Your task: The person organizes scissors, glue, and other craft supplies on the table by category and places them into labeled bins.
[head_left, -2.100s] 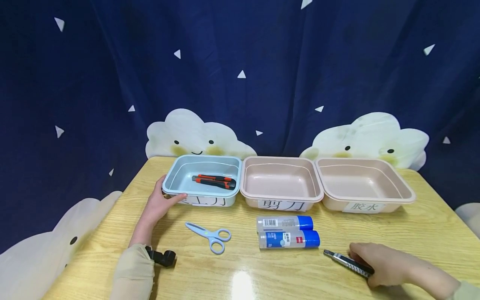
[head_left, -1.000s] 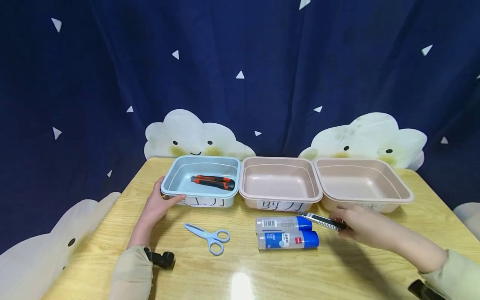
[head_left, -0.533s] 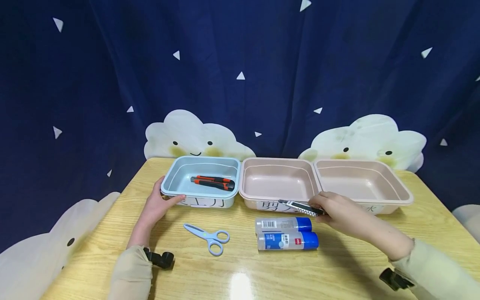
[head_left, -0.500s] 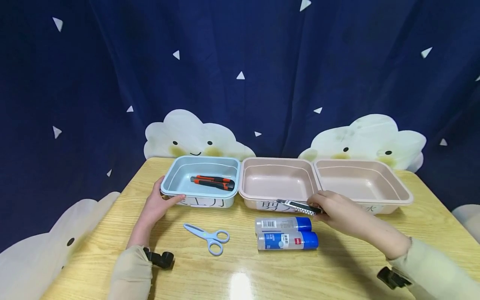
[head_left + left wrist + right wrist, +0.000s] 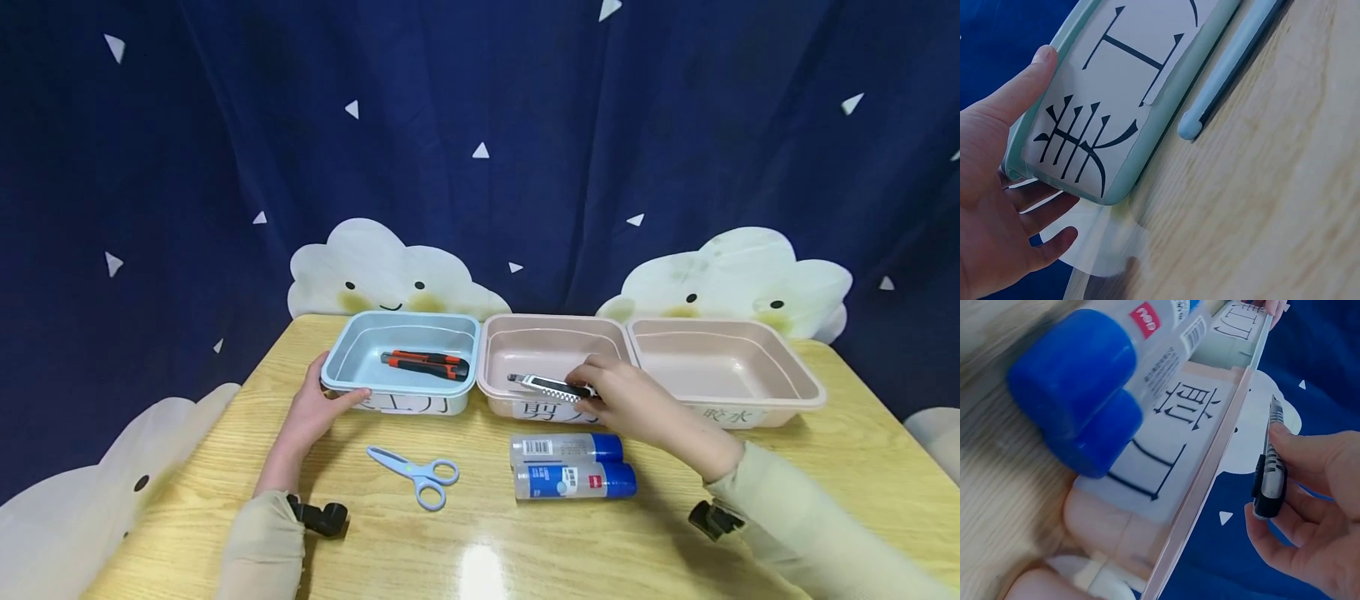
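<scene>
In the head view, my right hand (image 5: 626, 400) grips a silver and black utility knife (image 5: 553, 387) above the front rim of the middle pinkish bin (image 5: 558, 333). The knife's tip points left. Thumb and fingers pinch the knife (image 5: 1270, 469) in the right wrist view. My left hand (image 5: 313, 417) holds the left front corner of the light blue bin (image 5: 360, 354), its thumb on the front rim and the other fingers around the side, partly hidden. Two orange and black utility knives (image 5: 427, 364) lie inside this blue bin.
Blue scissors (image 5: 420, 475) lie on the table in front of the blue bin. Two clear glue bottles (image 5: 558, 481) with blue caps lie side by side before the middle bin. Another pinkish bin (image 5: 720, 367) stands at the right. A dark blue curtain (image 5: 480, 100) hangs behind.
My right hand has lifted the silver and black knife from the table's right side and carried it left, past the right bin, to over the middle bin. My left hand has stayed put.
</scene>
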{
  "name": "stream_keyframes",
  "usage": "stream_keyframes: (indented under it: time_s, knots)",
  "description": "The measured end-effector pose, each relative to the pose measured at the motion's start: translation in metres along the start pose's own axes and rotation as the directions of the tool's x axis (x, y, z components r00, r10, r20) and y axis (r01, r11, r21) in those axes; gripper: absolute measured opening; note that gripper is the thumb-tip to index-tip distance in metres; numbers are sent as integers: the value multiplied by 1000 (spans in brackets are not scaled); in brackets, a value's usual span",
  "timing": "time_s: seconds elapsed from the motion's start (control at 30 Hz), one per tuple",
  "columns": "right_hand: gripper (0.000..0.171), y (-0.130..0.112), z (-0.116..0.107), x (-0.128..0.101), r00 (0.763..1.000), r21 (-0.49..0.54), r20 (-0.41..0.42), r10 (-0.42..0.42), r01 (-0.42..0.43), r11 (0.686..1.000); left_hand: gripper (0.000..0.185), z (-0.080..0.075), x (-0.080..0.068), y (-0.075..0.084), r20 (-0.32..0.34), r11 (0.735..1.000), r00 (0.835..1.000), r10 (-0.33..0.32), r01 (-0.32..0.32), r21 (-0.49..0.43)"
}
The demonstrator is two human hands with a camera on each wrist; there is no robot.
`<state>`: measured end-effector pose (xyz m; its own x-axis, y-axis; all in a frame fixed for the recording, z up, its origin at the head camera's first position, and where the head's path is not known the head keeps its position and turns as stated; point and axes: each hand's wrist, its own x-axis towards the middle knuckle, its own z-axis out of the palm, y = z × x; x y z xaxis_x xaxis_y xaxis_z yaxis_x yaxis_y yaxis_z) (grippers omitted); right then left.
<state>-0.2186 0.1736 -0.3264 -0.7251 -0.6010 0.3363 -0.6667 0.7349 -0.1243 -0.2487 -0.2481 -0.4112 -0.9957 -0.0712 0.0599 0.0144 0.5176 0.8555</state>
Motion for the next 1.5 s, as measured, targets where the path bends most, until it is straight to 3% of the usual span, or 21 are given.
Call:
stream_keyframes:
  time_s: [0.23,0.57,0.97,1.23,1.5]
  knots:
    - [24,-8,9,23,996,-11,-49,-77,77,997,102,0,-1,-1,-1,1000,1000,10,-10,-11]
    - [24,-24,23,56,1000,25,5,-16,16,1000,101,-1,-2,-1,-1,1000,1000,7,-7,2]
    - [17,-39,38,92,992,49,-57,-115,118,992,102,-1,-1,-1,0,1000,1000,21,-21,-16]
    - [22,-47,48,113,999,117,-43,-31,35,992,102,-1,-2,-2,-4,1000,1000,10,-10,-5]
    - [27,-57,64,133,996,154,58,74,-82,985,103,-1,-1,-1,0,1000,1000,12,-12,-1]
